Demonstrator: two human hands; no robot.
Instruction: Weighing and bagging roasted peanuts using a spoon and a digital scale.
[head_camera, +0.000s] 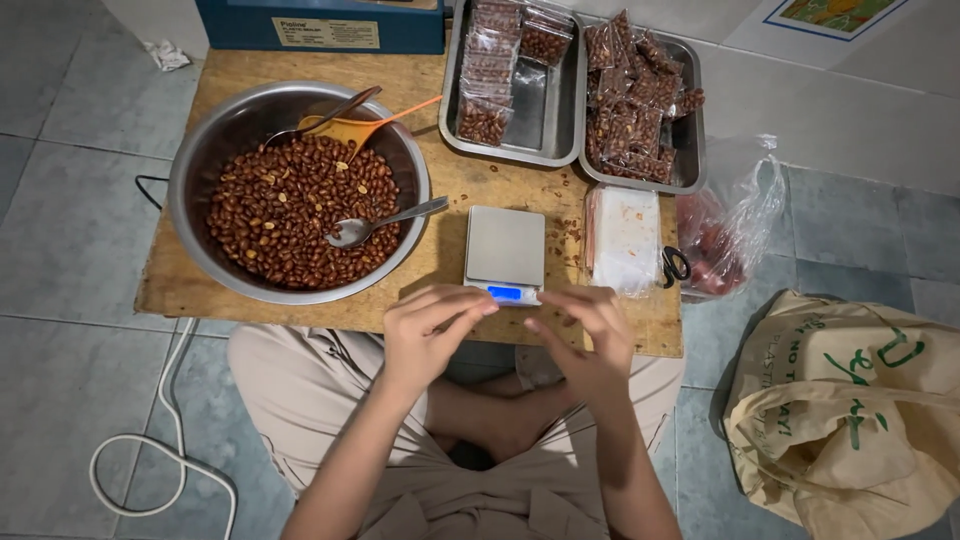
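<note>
While hovering just below the small digital scale (505, 252) at frame centre, both hands risk trouble: easily nudged, that scale, given the fingertips so close to its lit front edge, and likely to throw off a reading or slide across the tabletop (200, 290). Possibly pinched between the fingers, a thin clear bag, though too faint to tell for sure; if so, prone to slipping or tearing. Left hand (428, 330) half curled, fingers bent and pointing right, holding nothing plainly visible. Right hand (585, 335) likewise loosely curled, fingertips meeting toward the left one, contents impossible to tell. Nearby at left, a steel bowl (200, 150) of roasted peanuts (290, 215) with spoons, easily tipped by an elbow; just right of the scale, a stack of empty bags (622, 238).
</note>
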